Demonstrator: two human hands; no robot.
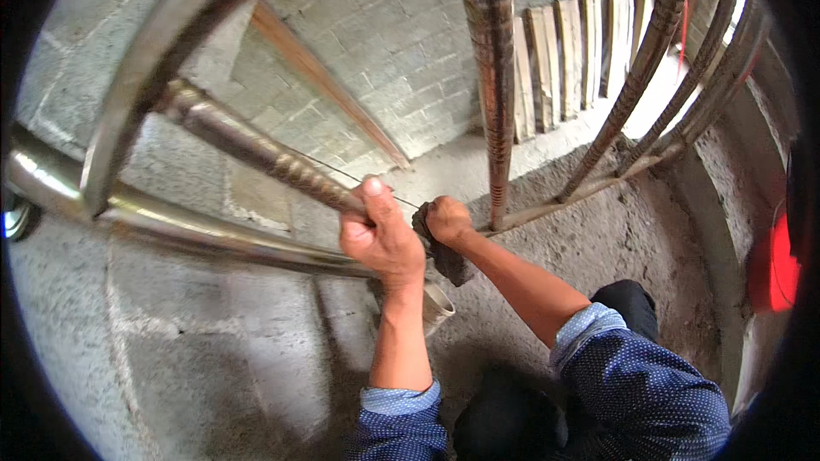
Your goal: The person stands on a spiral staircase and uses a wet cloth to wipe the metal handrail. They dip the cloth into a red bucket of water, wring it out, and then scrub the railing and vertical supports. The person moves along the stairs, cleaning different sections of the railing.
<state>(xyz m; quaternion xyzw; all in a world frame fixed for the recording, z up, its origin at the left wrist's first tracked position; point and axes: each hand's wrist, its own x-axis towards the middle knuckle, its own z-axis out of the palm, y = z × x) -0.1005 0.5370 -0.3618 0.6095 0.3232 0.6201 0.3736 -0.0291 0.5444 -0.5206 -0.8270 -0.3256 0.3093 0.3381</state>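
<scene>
My left hand (384, 230) is closed around the lower part of a ridged metal baluster (256, 153) of a stair railing, thumb upward. Just right of it, my right hand (448, 221) grips a dark, dirty rag (451, 262), part of which hangs below my fist. A thin dark line runs from near the baluster towards the rag; what it is I cannot tell. Below my left hand, partly behind my forearm, sits a pale cup-like container (439, 307). The thick shiny handrail (211, 230) passes behind my left hand.
More metal balusters (496, 89) rise from a bottom rail (532, 211) to the right. Rough concrete steps (724, 256) lie at right, with a red bucket (778, 269) on them. Wooden boards (567, 57) lean by a block wall (384, 32); a brown wooden pole (333, 86) slants before it.
</scene>
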